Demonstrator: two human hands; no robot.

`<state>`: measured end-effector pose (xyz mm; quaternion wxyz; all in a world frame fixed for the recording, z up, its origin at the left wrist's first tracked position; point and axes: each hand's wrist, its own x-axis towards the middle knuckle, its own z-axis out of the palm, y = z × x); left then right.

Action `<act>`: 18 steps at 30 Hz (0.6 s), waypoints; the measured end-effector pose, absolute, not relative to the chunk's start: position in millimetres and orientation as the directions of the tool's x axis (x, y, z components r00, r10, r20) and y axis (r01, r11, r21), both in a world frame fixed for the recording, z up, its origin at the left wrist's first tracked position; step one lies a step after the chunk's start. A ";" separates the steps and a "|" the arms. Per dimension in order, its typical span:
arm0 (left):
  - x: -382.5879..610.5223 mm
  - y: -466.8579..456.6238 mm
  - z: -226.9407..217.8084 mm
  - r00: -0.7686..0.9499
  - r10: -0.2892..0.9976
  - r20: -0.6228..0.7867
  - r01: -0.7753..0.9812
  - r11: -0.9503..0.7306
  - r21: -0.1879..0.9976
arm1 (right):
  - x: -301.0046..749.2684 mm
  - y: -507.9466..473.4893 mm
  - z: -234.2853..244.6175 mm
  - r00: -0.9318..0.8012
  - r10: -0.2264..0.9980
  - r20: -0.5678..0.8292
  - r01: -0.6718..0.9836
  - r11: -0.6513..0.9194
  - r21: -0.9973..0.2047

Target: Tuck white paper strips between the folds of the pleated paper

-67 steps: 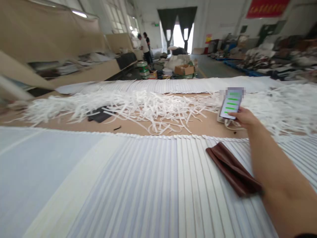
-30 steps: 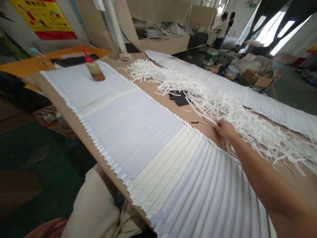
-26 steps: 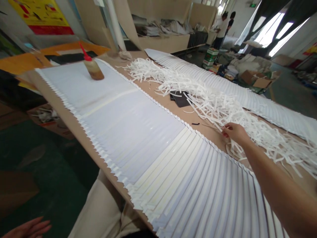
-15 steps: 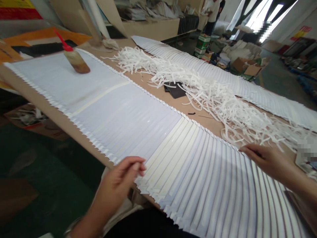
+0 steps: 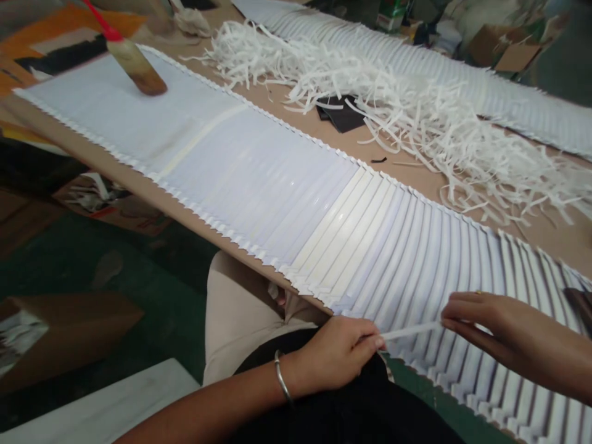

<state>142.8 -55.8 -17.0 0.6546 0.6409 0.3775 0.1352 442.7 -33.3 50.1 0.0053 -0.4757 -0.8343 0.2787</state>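
Observation:
A narrow white paper strip [image 5: 411, 331] is stretched between my two hands, low over the near edge of the layered sheets. My left hand [image 5: 340, 351], with a silver bangle at the wrist, pinches its left end. The right end sits between the thumb and fingers of my right hand [image 5: 490, 330]. Beneath them lies a long row of overlapping white paper sheets [image 5: 272, 179], fanned out so that only narrow bands show on the right. Several bands in the middle are cream coloured. Some bands carry a wet-looking shine.
A squeeze bottle [image 5: 136, 66] with a red nozzle and brown liquid stands on the sheets' far left. Behind them lies a heap of loose white strips [image 5: 393, 98] and a black piece [image 5: 341, 114]. Another fanned row [image 5: 416, 61] runs along the back. A cardboard box [image 5: 69, 333] is below left.
My hands have come closer together at the near edge, my left moving right and my right moving toward me. A white strip now spans them. The view has tilted downward.

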 end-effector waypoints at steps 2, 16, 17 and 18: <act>136.0 -62.6 -22.4 0.653 0.677 -0.341 0.325 0.156 0.933 | 420.7 -31.0 39.2 -0.617 0.762 -0.197 0.752 0.497 -0.433; 122.4 -68.3 -43.4 0.500 0.713 -0.491 0.081 0.526 0.847 | 343.2 2.0 12.8 -0.597 0.708 -0.377 0.726 0.277 -0.629; 119.2 -69.2 -46.1 0.491 0.713 -0.501 0.072 0.539 0.839 | 338.9 8.1 11.1 -0.597 0.706 -0.381 0.733 0.287 -0.617; 115.5 -70.1 -48.4 0.478 0.716 -0.510 0.068 0.549 0.833 | 334.3 14.1 10.0 -0.599 0.698 -0.393 0.743 0.302 -0.597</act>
